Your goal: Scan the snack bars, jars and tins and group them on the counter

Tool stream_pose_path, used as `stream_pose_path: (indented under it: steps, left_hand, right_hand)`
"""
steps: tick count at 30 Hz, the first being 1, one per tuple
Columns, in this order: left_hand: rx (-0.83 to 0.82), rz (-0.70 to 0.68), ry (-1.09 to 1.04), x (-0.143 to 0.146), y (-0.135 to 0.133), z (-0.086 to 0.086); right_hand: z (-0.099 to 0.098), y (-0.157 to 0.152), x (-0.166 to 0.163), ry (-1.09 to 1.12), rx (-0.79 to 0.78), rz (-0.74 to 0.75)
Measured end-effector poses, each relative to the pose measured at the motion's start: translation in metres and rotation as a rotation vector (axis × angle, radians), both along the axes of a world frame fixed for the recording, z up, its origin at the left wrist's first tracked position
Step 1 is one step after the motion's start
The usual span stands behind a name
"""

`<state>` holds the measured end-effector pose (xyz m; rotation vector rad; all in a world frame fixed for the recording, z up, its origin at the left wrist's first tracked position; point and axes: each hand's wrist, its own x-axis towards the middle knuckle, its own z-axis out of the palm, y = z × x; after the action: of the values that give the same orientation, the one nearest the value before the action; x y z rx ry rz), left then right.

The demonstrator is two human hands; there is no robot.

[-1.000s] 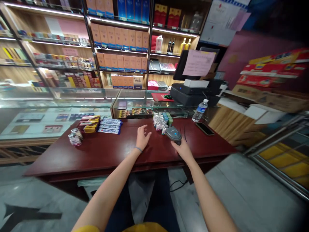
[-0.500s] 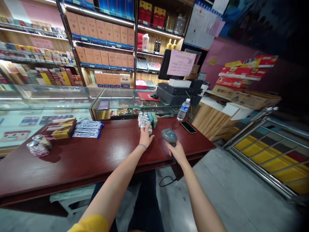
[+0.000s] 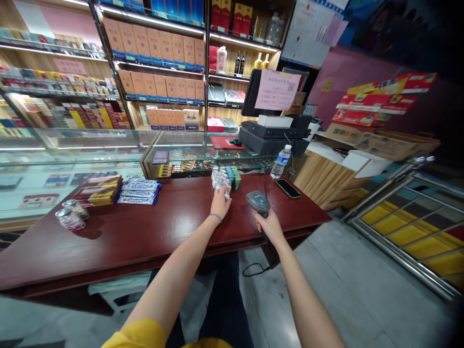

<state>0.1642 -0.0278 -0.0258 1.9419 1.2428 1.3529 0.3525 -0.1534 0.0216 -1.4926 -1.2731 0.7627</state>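
My left hand has its fingers closed round a small clear jar with a silvery look, at the front of a cluster. Behind it stand several more silver-topped jars, beside a row of green and blue small containers. My right hand grips a grey barcode scanner by its handle, just above the table. The scanner's head faces forward, with a small blue light on top. My left palm and part of the held jar are hidden from me.
Two jars, brown-and-yellow packets and blue-white packets lie on the dark red table at left. A water bottle and a phone are at right. Behind stands a glass counter; a metal railing runs at far right.
My left fingers have closed in on the front jar. My right hand still holds the scanner. The whole view has shifted slightly, so things appear farther right.
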Motion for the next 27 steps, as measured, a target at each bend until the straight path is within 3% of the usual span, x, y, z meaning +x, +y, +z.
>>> stream_pose_path:
  steps: [5,11,18,27]
  left_hand:
    - [-0.069,-0.085,-0.131,-0.043,-0.009,0.001]
    - [-0.326,-0.285,-0.630,-0.113,-0.022,0.014]
    - [-0.457,-0.240,-0.809,-0.207,-0.035,0.035]
    - [-0.501,-0.129,-0.880,-0.291,-0.055,0.036]
  right_hand:
    - [0.010,-0.001,-0.015,-0.029,0.025,0.010]
    - [0.027,-0.001,-0.049,-0.042,0.066,0.101]
    - [0.037,0.003,-0.095,-0.025,0.093,0.204]
    - [0.035,0.022,-0.161,-0.070,0.123,0.377]
